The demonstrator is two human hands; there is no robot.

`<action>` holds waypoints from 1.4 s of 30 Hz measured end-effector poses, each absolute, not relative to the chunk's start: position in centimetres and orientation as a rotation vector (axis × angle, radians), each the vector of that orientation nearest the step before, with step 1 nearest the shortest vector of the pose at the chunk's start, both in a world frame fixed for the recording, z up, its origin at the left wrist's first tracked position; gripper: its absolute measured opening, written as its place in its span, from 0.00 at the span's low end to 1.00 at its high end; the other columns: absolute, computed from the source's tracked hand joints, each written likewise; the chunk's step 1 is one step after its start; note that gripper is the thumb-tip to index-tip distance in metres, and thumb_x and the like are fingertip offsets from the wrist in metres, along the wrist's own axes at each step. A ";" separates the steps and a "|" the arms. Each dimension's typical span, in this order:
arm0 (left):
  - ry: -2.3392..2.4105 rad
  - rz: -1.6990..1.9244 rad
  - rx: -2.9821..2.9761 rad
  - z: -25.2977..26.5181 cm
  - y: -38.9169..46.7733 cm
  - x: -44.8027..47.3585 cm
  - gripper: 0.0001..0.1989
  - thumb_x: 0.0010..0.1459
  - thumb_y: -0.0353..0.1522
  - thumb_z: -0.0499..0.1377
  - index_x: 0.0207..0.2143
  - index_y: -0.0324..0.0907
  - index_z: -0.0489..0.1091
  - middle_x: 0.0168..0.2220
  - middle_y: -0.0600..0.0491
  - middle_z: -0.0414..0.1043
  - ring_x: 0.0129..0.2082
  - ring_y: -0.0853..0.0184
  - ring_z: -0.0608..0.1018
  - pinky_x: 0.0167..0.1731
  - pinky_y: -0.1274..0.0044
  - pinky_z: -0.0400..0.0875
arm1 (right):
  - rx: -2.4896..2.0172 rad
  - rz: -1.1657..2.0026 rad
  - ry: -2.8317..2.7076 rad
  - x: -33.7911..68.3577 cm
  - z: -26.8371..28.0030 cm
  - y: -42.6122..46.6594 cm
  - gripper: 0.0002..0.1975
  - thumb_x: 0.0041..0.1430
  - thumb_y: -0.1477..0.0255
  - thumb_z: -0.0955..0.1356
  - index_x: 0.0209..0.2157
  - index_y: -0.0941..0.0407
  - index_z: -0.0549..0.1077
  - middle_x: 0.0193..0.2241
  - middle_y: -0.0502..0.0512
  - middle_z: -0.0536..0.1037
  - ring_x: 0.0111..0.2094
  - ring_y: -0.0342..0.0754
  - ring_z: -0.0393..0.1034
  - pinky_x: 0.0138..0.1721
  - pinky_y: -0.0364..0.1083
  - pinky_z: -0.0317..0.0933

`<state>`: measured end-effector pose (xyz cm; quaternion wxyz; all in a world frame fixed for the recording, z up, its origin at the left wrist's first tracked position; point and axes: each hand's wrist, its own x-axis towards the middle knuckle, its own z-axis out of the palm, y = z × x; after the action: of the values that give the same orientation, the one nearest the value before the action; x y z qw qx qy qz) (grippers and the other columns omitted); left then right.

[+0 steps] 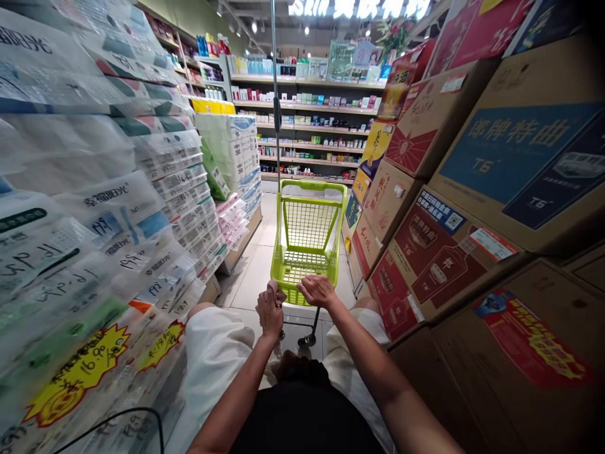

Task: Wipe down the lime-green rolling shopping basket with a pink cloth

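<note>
Plastic lattice basket (309, 217); near rim (289, 284) part-hidden under curled right hand (319, 291); left hand (269, 315) clutching crumpled wad (280, 294), perhaps cloth.

From where I stand, the shop narrows to an aisle floored with pale, glossy square tiles (259, 243). On one side rises a wall-high stack of white, plastic-wrapped paper packs (108, 151), with yellow, red-edged starburst price signs (82, 372) low down. Opposite, brown cardboard cartons printed in blue and red (515, 145) are piled just as steeply. Across the far end runs a tall, pale-edged shelving unit (326, 108), its tiers lined with small colourful boxes and bottles. Above it glow large white illuminated letters (362, 7), and small round white ceiling spotlights (254, 27) shine nearby. A plain, pale green upper wall (203, 22) shows at the back left.
</note>
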<state>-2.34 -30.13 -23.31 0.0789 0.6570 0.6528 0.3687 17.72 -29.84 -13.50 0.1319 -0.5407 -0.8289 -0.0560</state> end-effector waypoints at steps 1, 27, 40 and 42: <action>1.942 1.083 2.014 -23.3 -29.8 -2.7 0.30 0.58 0.18 0.50 0.62 0.40 0.68 0.46 0.43 0.70 0.50 0.54 0.73 0.47 0.67 0.67 | -1.544 -0.185 -2.414 17.9 -13.7 -29.8 0.25 0.77 0.60 0.55 0.34 0.57 0.74 0.32 0.57 0.79 0.33 0.46 0.69 0.34 0.46 0.44; 1.690 0.864 2.217 -18.8 -21.3 -1.1 0.36 0.59 0.22 0.52 0.70 0.50 0.63 0.44 0.47 0.72 0.45 0.57 0.74 0.44 0.69 0.70 | -1.789 -0.301 -2.040 21.2 -16.4 -32.6 0.27 0.75 0.65 0.59 0.25 0.56 0.80 0.26 0.55 0.83 0.27 0.43 0.72 0.34 0.46 0.46; 1.458 0.790 2.464 -19.0 -24.3 -2.7 0.30 0.58 0.23 0.53 0.61 0.51 0.73 0.47 0.46 0.73 0.48 0.56 0.74 0.51 0.65 0.69 | -1.674 -0.271 -2.126 22.1 -16.5 -31.7 0.25 0.74 0.67 0.61 0.25 0.55 0.80 0.26 0.54 0.83 0.29 0.43 0.73 0.35 0.45 0.48; 1.605 0.731 2.309 -16.5 -21.0 -2.7 0.31 0.61 0.25 0.53 0.66 0.52 0.68 0.45 0.47 0.73 0.46 0.58 0.75 0.48 0.68 0.70 | -1.678 -0.260 -2.131 22.0 -16.5 -31.6 0.25 0.74 0.67 0.61 0.25 0.55 0.80 0.26 0.54 0.83 0.29 0.43 0.73 0.35 0.45 0.48</action>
<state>-2.72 -21.02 -16.55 0.1176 0.7891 0.5487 0.2499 21.97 -31.58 -16.51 0.2068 -0.6026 -0.7651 -0.0933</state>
